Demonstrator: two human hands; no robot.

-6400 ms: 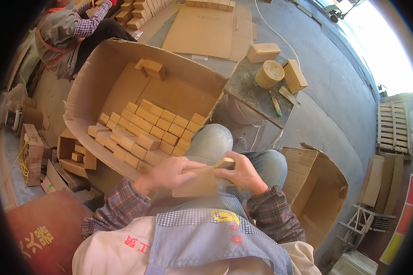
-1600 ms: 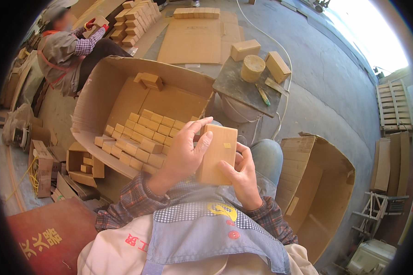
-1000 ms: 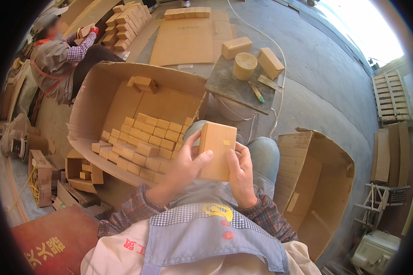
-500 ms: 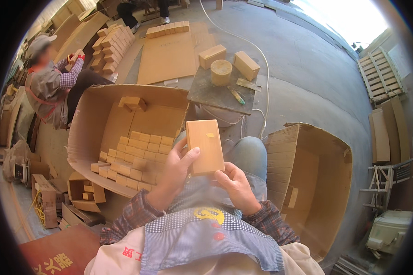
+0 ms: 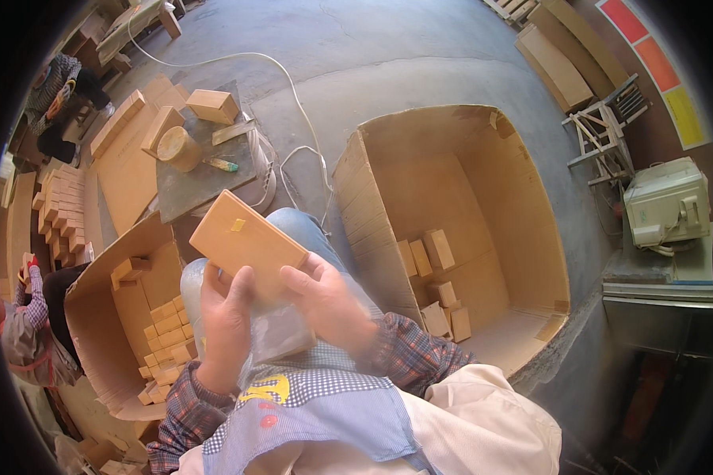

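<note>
Both my hands hold one flat, light-brown wooden box over my lap, with a small yellow patch on its upper face. My left hand grips the lower left edge, thumb on the near side. My right hand is closed on the right-hand corner, its thumb against the face. The box is tilted, its far end pointing up and left. Fingers beneath it are partly hidden. At my left stands an open cardboard carton with rows of similar wooden boxes. In the larger carton at my right lie several loose ones.
A low dark work stand ahead holds a round tan tub, a green-tipped brush and wooden boxes. A white hose runs over the floor. One co-worker sits at the left beside stacked boxes; another person is farther back.
My view has swung right, showing more of the right carton's inside. The wooden box has turned from upright to leaning left, and my right hand has shifted up along its edge.
</note>
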